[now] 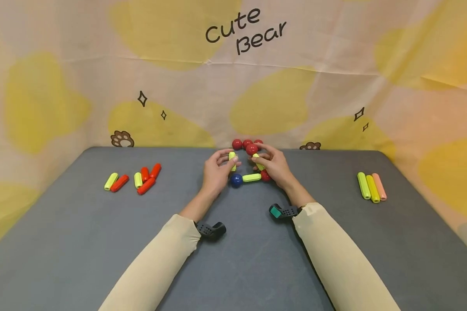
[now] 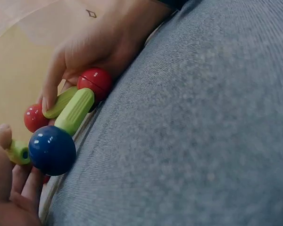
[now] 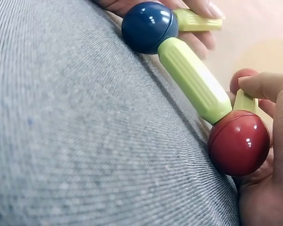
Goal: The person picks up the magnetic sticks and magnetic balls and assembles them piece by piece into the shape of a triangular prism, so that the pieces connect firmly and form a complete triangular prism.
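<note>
Beside the blue ball [image 1: 236,180], my left hand [image 1: 215,172] pinches a yellow-green rod [image 1: 232,160] between thumb and fingers. One end of this rod, with a hole in it, is very near the ball in the left wrist view; whether they touch I cannot tell. Another yellow-green rod [image 3: 194,80] lies on the table and joins the blue ball to a red ball [image 3: 239,142]. My right hand [image 1: 278,168] pinches a third yellow-green rod [image 2: 61,102], which runs from that red ball to a second red ball [image 1: 251,149] at its far end.
Several red balls [image 1: 237,144] sit at the table's back edge, just behind the hands. To the left lie red rods [image 1: 146,186] and yellow-green rods [image 1: 111,181]. Three rods [image 1: 375,188], green, yellow and pink, lie side by side at the right. A printed cloth [image 1: 187,103] hangs behind the table.
</note>
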`<state>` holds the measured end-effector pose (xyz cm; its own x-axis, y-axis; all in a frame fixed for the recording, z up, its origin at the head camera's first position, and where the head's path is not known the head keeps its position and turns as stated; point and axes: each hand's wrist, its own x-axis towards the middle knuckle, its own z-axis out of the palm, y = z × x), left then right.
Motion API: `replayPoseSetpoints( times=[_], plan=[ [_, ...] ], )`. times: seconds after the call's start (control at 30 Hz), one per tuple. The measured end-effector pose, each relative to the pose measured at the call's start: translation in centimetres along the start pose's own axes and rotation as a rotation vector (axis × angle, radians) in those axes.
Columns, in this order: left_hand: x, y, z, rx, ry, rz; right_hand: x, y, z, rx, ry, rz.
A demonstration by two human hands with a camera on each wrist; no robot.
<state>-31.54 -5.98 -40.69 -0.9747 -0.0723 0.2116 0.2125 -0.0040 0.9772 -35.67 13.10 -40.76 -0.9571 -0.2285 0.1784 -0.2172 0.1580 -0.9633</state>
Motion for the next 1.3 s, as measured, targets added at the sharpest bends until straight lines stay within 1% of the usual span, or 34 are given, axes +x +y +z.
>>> replayPoseSetpoints(
  times=[0.1, 0.23, 0.43, 0.53, 0.6, 0.7, 0.8, 0.9, 1.13, 1.23, 1.3],
  plan=[
    [-0.20, -0.16, -0.19, 0.067, -0.059, -0.026, 0.01, -0.06, 0.14, -0.017, -0.009, -0.002],
    [-0.31, -0.29, -0.25, 0.161, -0.128, -0.042, -0.01, -0.08, 0.12, -0.021, -0.013, -0.005],
    [-0.44, -0.17, -0.22, 0.359, -0.272, -0.022, -0.09, -0.11, -0.08, 0.013, -0.005, -0.002],
    [-0.48, -0.17, -0.25, 0.417, -0.301, -0.008, -0.07, -0.16, -0.11, 0.028, -0.017, -0.003],
    [-0.50, -0.19, -0.24, 0.434, -0.294, 0.006, -0.08, -0.22, -0.12, 0.038, -0.029, -0.004],
    [-0.53, -0.22, -0.17, 0.441, -0.264, 0.017, -0.12, -0.29, -0.13, 0.046, -0.060, -0.002],
    [-0.61, -0.27, -0.08, 0.431, -0.235, 0.016, -0.18, -0.29, -0.11, 0.055, -0.084, 0.002],
    [-0.61, -0.26, 0.00, 0.418, -0.217, 0.010, -0.17, -0.28, -0.07, 0.051, -0.089, -0.004],
    [-0.54, -0.38, 0.05, 0.394, -0.162, 0.025, -0.23, -0.17, -0.10, -0.090, -0.060, -0.043],
    [-0.54, -0.46, 0.03, 0.393, -0.154, 0.029, -0.39, -0.26, -0.03, -0.139, -0.073, -0.043],
    [-0.59, -0.53, -0.03, 0.394, -0.136, 0.036, -0.57, -0.41, 0.16, -0.189, -0.091, -0.042]
  ],
)
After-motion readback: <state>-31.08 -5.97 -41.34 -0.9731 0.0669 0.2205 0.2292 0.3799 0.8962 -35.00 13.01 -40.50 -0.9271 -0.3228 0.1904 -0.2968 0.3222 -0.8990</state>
